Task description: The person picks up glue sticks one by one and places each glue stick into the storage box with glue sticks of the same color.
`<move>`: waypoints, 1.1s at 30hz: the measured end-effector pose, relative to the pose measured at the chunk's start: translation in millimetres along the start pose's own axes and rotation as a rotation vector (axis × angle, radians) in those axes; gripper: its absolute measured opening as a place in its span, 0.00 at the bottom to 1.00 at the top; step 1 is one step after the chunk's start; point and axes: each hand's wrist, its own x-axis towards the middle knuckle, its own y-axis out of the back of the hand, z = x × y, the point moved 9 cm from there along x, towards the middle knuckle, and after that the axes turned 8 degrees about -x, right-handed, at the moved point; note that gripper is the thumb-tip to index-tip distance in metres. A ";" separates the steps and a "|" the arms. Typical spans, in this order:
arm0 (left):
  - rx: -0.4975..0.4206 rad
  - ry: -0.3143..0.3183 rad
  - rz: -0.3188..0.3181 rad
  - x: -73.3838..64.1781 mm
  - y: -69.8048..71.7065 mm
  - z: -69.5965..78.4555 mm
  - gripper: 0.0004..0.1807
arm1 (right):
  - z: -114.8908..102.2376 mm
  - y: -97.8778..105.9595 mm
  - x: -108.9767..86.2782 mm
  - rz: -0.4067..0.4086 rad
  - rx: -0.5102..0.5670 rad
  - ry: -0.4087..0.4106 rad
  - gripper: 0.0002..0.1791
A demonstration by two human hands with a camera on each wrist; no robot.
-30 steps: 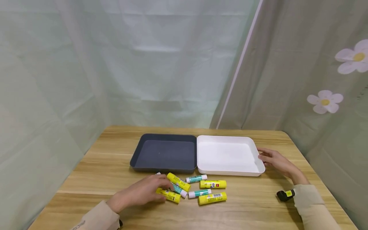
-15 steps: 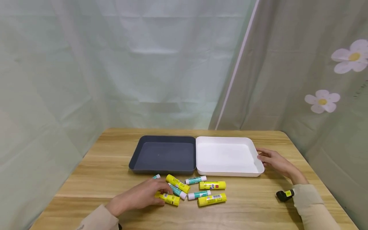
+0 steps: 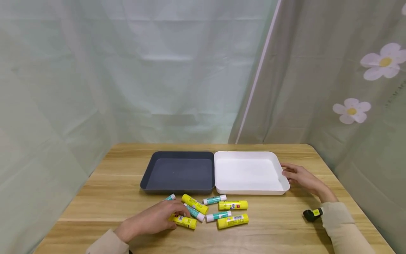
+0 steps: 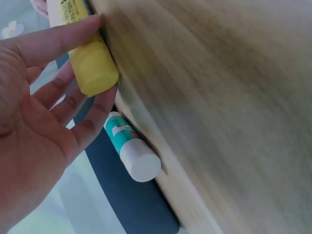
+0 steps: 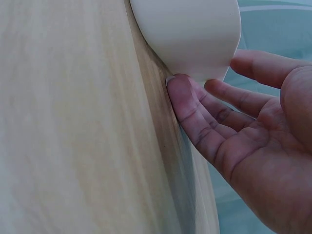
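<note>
My left hand [image 3: 155,217] holds a yellow glue stick [image 3: 184,221] at the near left of a loose group. In the left wrist view its thumb lies across the yellow barrel, with fingers behind. A turquoise-and-white glue stick [image 4: 131,146] lies just past those fingers, partly hidden by the hand in the head view. Right of the hand are another yellow glue stick [image 3: 195,204] and a turquoise one [image 3: 194,212]. My right hand [image 3: 306,180] grips the right edge of a white tray [image 3: 252,192], thumb at the rim and fingers against the outer side.
A dark grey tray [image 3: 177,191] stands left of the white one, sides touching. More glue sticks lie in front, two yellow, such as the near yellow stick [image 3: 233,221], and two turquoise, such as the far turquoise stick [image 3: 214,199]. Curtains surround the wooden table [image 3: 269,229].
My left hand has drawn slightly nearer with the yellow glue stick, uncovering more of the turquoise one behind it. My right hand stays at the white tray. The head view has shifted slightly.
</note>
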 end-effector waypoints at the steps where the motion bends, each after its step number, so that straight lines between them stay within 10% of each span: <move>1: -0.007 -0.005 0.000 -1.2 0.4 0.3 0.27 | -0.9 -0.7 -0.4 -0.001 0.004 0.002 0.38; 13: -0.087 -0.052 0.056 -6.3 30.7 13.1 0.22 | -6.7 1.6 13.2 -0.001 -0.024 0.016 0.38; 33: -0.133 -0.092 0.212 26.3 53.1 22.1 0.22 | 9.4 0.5 3.5 -0.006 -0.013 0.005 0.38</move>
